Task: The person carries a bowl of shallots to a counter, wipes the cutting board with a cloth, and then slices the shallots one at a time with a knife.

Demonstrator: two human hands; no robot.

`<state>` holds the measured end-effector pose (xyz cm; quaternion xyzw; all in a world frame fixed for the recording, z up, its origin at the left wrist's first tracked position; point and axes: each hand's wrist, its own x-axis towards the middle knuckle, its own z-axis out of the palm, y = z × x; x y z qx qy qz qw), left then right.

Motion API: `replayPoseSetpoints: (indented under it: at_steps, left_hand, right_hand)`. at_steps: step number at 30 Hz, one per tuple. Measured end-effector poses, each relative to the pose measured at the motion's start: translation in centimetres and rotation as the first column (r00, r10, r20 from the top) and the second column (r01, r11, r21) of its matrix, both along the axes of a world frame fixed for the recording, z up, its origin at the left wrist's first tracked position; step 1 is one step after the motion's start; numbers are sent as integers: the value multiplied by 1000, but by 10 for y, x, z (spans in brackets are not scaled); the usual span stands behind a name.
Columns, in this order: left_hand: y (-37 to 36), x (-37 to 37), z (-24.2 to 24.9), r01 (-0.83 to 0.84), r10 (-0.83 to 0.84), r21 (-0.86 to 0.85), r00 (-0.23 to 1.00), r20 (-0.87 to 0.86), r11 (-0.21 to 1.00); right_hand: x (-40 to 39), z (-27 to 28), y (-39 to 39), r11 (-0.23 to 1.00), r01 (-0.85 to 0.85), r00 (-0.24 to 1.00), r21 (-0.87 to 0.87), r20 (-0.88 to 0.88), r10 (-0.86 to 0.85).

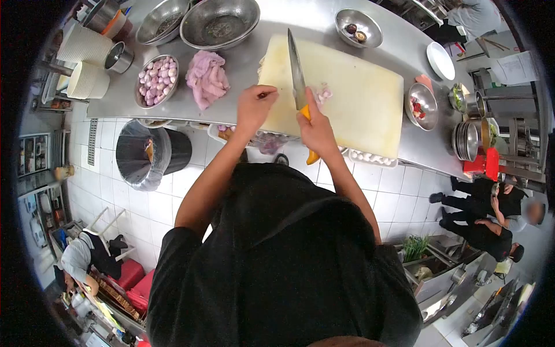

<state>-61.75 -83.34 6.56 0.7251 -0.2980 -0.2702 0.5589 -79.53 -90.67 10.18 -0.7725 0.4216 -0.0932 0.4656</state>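
Observation:
My right hand (318, 130) is wrapped round the yellow handle of a long knife (296, 69), whose blade points away over the pale cutting board (364, 92). Beside the blade, on the board, lies a small pile of pale pink cut pieces (325, 93). At the board's left edge, my left hand (254, 108) has its fingers curled together around something small and dark that I cannot make out. Farther left, a steel bowl holds many peeled shallots (157, 81), and a crumpled pink cloth (207, 78) lies next to it.
Two large steel bowls (220, 24) stand at the back left, and a bowl with dark round pieces (358, 29) behind the board. A lined bin (141, 155) is below the counter. Other people (485, 217) stand at the right; another person sits at lower left.

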Motion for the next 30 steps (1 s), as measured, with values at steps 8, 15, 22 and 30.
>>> replayPoseSetpoints:
  at_steps: [8, 15, 22, 30]
  left_hand:
    - [73, 44, 21, -180, 173, -65, 980, -102, 982]
    - [137, 95, 43, -467, 467, -92, 884, -32, 879]
    - [173, 175, 49, -618, 599, -94, 697, 393, 781]
    - [168, 230, 35, -446, 188, 139, 611, 769, 884]
  right_hand:
    - [-42, -14, -25, 991, 132, 986, -18, -98, -133]
    - [-85, -19, -51, 948, 69, 992, -311, -81, -99]
    - [-28, 18, -23, 967, 21, 980, -253, -184, -69]
    - [-3, -12, -10, 936, 32, 983, -352, -160, -93]
